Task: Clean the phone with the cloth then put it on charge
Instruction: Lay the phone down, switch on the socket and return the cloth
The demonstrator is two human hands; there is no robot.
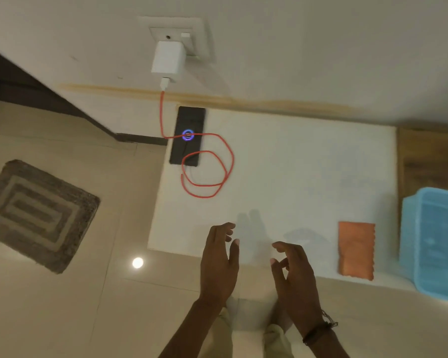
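The phone [187,136] lies flat at the far left of the white tabletop [295,164], a blue ring lit on its screen and the red cable [210,161] looped over it up to the white charger [168,57] in the wall socket — so charging looks to be underway. The left hand [219,264] and right hand [294,273] hover at the near edge, both loosely open, holding nothing. The orange cloth [356,250] lies further right, beside a blue tub [435,241]. I judge the task finished; nothing more seems needed.
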